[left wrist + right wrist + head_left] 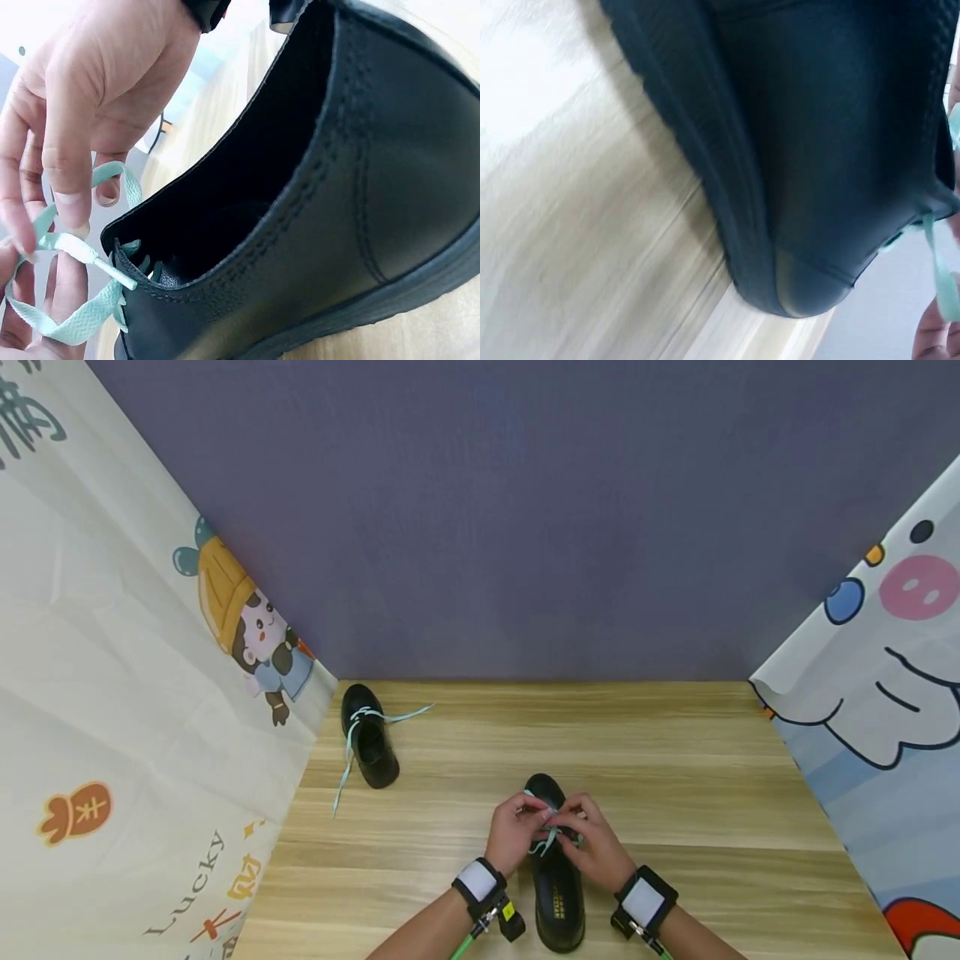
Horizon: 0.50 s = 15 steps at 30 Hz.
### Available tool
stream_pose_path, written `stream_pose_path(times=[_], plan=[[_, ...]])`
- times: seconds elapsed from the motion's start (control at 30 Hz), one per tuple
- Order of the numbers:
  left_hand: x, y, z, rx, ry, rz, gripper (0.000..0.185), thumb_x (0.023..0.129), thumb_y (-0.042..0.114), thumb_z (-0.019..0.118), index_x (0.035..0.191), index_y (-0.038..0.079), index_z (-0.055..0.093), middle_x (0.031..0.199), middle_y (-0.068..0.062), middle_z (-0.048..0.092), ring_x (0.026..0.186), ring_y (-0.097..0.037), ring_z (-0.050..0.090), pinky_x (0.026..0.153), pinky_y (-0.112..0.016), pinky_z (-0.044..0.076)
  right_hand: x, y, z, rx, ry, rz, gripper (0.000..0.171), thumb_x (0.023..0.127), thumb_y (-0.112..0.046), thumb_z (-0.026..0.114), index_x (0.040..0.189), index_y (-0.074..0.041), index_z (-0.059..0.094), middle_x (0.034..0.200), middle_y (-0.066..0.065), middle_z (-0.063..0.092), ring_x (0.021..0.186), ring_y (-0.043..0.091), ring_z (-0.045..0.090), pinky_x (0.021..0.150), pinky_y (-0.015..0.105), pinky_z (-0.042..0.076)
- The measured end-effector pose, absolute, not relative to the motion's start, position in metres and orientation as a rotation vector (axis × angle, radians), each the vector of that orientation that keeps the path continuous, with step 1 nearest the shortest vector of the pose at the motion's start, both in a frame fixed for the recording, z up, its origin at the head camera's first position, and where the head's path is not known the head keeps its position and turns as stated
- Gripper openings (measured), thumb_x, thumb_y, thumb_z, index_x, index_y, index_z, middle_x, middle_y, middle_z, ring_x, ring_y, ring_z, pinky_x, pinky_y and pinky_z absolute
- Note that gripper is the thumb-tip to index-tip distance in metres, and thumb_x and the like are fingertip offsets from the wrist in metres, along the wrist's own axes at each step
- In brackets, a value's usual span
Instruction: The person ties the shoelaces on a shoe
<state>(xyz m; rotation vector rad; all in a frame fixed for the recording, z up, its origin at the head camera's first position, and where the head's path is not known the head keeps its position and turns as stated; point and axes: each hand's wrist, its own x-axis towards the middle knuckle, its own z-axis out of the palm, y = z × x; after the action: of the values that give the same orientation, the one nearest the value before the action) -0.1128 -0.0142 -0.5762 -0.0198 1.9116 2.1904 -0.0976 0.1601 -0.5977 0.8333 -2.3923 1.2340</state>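
A black lace-up shoe [558, 910] lies on the wooden surface, toe pointing away from me. My left hand [513, 827] and right hand [596, 847] meet over its front, one from each side. Between them is a pale mint shoelace [79, 322], which the fingers of both hands pinch just above the tongue. In the left wrist view the lace forms a loose loop, and its stiff tip points toward the shoe opening. Only some fingertips and a stretch of lace show at the right edge of the right wrist view, beside the shoe's dark side.
A second black shoe [378, 768] lies at the back left, its laces untied and spread to both sides. A dark blue-grey panel [525, 527] borders the wooden surface [697, 760] behind. Printed white cloths hang at left [135, 693] and right [922, 685].
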Motion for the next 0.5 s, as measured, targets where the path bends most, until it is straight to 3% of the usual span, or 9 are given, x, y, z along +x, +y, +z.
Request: stream_pose_path(times=[0.13,0.3,0.5], plan=[[-0.110,-0.016,-0.575,-0.010,1.892,2.207,0.014,0.093,-0.003,0.067,0.103,-0.011,0.063,0.099,-0.022,0.069,0.084,-0.020,0.070,0.072,-0.040,0.060,-0.096,0.162,-0.599,0.844,-2.425,1.164,0.036,0.071,0.010,0.081,0.098,-0.013,0.074,0.108,0.004,0.051,0.100,0.015,0.050,0.081,0.027,0.047],[-0.109,-0.018,-0.575,-0.030,1.877,2.168,0.015,0.093,0.002,0.068,0.102,-0.009,0.065,0.097,-0.016,0.070,0.082,-0.019,0.070,0.075,-0.038,0.060,-0.095,0.164,-0.602,0.863,-2.439,1.121,0.030,0.073,0.003,0.085,0.095,-0.012,0.073,0.107,-0.001,0.052,0.099,0.013,0.049,0.080,0.025,0.047],[-0.111,-0.025,-0.580,0.038,2.072,2.089,0.015,0.095,0.006,0.068,0.100,-0.008,0.070,0.094,-0.017,0.071,0.084,-0.030,0.071,0.072,-0.036,0.060,-0.097,0.168,-0.606,0.840,-2.342,1.220,0.028,0.074,0.006,0.083,0.091,-0.014,0.073,0.104,-0.001,0.057,0.098,0.017,0.052,0.087,0.018,0.041]])
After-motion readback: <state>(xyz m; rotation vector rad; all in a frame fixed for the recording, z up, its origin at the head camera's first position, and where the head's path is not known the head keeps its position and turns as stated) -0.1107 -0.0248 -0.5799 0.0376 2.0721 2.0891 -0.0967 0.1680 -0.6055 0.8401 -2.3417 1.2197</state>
